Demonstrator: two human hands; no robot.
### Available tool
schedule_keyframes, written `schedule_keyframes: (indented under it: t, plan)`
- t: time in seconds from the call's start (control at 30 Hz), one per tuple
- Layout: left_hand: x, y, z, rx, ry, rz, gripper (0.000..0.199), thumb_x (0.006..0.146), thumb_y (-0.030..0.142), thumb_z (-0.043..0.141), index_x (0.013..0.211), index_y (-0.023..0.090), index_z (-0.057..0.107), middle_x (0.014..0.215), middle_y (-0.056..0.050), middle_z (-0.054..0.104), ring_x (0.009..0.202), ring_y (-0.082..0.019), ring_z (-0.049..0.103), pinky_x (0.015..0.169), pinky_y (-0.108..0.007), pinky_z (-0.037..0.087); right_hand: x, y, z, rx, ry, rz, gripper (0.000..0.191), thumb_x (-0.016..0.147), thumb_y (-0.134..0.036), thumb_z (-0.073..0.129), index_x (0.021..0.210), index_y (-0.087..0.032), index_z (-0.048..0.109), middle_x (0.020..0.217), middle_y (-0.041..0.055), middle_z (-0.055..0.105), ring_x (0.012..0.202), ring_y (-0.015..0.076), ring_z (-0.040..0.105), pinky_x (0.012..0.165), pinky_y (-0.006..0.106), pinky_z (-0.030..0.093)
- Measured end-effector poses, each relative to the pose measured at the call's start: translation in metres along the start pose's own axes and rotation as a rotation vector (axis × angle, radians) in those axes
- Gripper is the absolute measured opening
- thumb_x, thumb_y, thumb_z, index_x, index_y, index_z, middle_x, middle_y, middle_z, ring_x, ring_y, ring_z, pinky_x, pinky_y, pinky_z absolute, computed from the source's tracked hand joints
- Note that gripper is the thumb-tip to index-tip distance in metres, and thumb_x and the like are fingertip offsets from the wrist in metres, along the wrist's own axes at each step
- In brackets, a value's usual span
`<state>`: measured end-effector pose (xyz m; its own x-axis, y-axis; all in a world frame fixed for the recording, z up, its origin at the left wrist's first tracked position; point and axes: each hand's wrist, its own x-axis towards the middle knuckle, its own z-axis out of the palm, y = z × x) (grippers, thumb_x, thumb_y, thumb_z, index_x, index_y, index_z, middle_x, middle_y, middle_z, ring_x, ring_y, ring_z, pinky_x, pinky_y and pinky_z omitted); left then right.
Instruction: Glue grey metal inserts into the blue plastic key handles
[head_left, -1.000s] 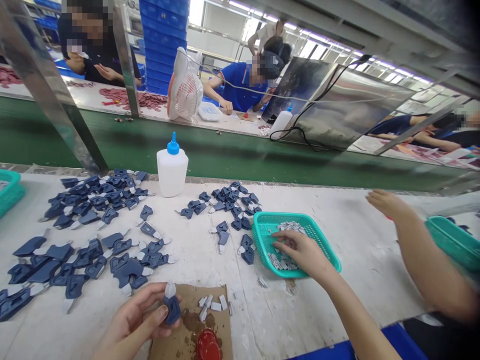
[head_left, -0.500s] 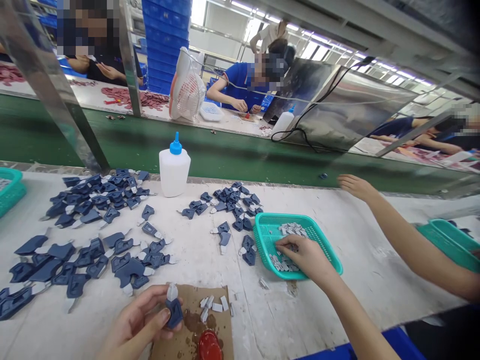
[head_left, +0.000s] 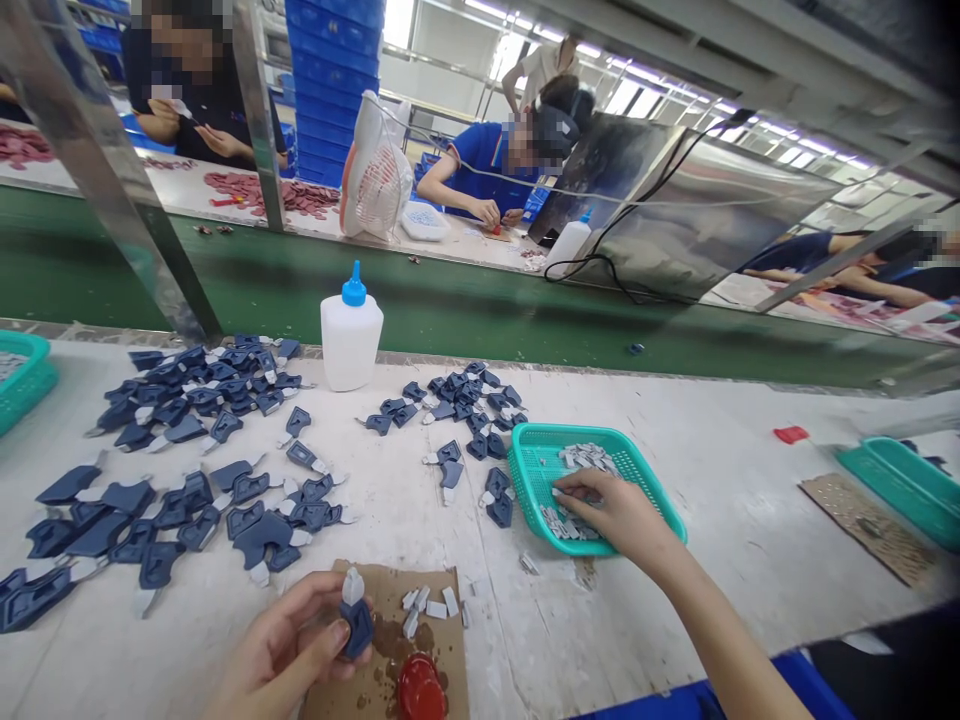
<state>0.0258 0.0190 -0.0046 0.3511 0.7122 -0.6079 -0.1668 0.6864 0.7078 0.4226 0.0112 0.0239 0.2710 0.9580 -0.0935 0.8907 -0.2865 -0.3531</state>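
Observation:
My left hand (head_left: 296, 640) is closed around a dark blue plastic piece (head_left: 357, 625) with a light grey tip pointing up, held above the left side of a piece of brown cardboard (head_left: 375, 690). On the cardboard lie several small grey strips (head_left: 436, 608) and a red, shiny round dish (head_left: 421, 688). My right hand (head_left: 600, 505) reaches into a green plastic basket (head_left: 645, 460) of small grey pieces (head_left: 589, 458). Its thumb and fingers are pinched together near the basket's left side; whatever is between the fingertips is too small to make out.
Dark blue pieces (head_left: 180, 400) with grey tips lie in piles at left and centre. A white bottle (head_left: 351, 340) with a blue nozzle stands behind them. Another green basket (head_left: 900, 490), cardboard (head_left: 862, 520) and a red object (head_left: 790, 435) are at right. Co-workers sit across the green strip (head_left: 450, 320).
Another person's arm, which reached across the table at right, has gone from view, uncovering cardboard and a red object. My hands stay nearly in place; the view has shifted slightly.

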Motion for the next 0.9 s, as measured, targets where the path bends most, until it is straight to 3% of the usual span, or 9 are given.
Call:
schedule_keyframes:
  t: [0.17, 0.3, 0.47, 0.57, 0.67, 0.77, 0.9]
  plan:
    - [-0.002, 0.004, 0.001, -0.026, -0.045, -0.033, 0.050, 0.059, 0.054, 0.086, 0.092, 0.019, 0.072, 0.093, -0.007, 0.074, 0.074, -0.020, 0.069, 0.065, -0.026, 0.053, 0.004, -0.005, 0.001, -0.025, 0.010, -0.028, 0.020, 0.076, -0.039, 0.058, 0.076, -0.024, 0.072, 0.081, 0.0072, 0.077, 0.074, 0.0279, 0.071, 0.063, 0.037, 0.055]
    - [-0.006, 0.005, 0.001, -0.015, -0.052, -0.001, 0.048, 0.057, 0.052, 0.087, 0.088, 0.018, 0.073, 0.080, -0.004, 0.071, 0.067, -0.018, 0.067, 0.061, -0.024, 0.052, -0.003, -0.016, -0.001, -0.014, 0.102, -0.046, 0.024, 0.078, -0.042, 0.056, 0.079, -0.023, 0.070, 0.084, 0.0098, 0.076, 0.077, 0.0303, 0.070, 0.063, 0.040, 0.054]
    - [-0.011, 0.000, -0.002, -0.046, 0.025, 0.018, 0.046, 0.056, 0.049, 0.089, 0.086, 0.020, 0.070, 0.077, -0.001, 0.071, 0.066, -0.015, 0.067, 0.059, -0.021, 0.049, -0.046, -0.070, 0.001, 0.095, 0.178, -0.187, 0.021, 0.088, -0.042, 0.056, 0.092, -0.025, 0.067, 0.092, 0.0069, 0.072, 0.089, 0.0257, 0.068, 0.071, 0.035, 0.055]
    - [-0.014, -0.004, -0.005, -0.054, 0.014, 0.031, 0.041, 0.061, 0.045, 0.087, 0.088, 0.020, 0.068, 0.079, 0.000, 0.071, 0.070, -0.017, 0.068, 0.062, -0.022, 0.050, -0.079, -0.113, 0.012, 0.207, 0.035, -0.361, 0.010, 0.092, -0.030, 0.056, 0.091, -0.026, 0.065, 0.091, 0.0040, 0.070, 0.089, 0.0208, 0.067, 0.076, 0.031, 0.054]
    - [-0.016, -0.006, -0.007, -0.038, 0.004, 0.042, 0.038, 0.065, 0.043, 0.085, 0.089, 0.019, 0.068, 0.091, -0.003, 0.072, 0.073, -0.018, 0.068, 0.065, -0.024, 0.051, -0.105, -0.142, 0.027, 0.275, -0.158, -0.404, 0.011, 0.093, -0.020, 0.053, 0.091, -0.024, 0.062, 0.090, 0.0040, 0.067, 0.085, 0.0180, 0.066, 0.072, 0.028, 0.054]
    - [-0.020, -0.007, -0.008, -0.040, -0.020, 0.011, 0.035, 0.070, 0.040, 0.082, 0.094, 0.018, 0.069, 0.107, -0.008, 0.072, 0.079, -0.019, 0.070, 0.066, -0.024, 0.052, -0.119, -0.153, 0.039, 0.261, -0.275, -0.409, 0.013, 0.093, -0.015, 0.051, 0.091, -0.022, 0.062, 0.090, 0.0048, 0.065, 0.085, 0.0186, 0.066, 0.070, 0.029, 0.054]
    - [-0.025, -0.009, -0.009, -0.066, -0.051, -0.025, 0.033, 0.072, 0.037, 0.081, 0.097, 0.018, 0.068, 0.116, -0.010, 0.071, 0.083, -0.021, 0.071, 0.065, -0.024, 0.054, -0.124, -0.157, 0.047, 0.163, -0.303, -0.441, 0.016, 0.092, -0.012, 0.049, 0.087, -0.021, 0.062, 0.089, 0.0057, 0.065, 0.085, 0.0212, 0.065, 0.070, 0.033, 0.054]
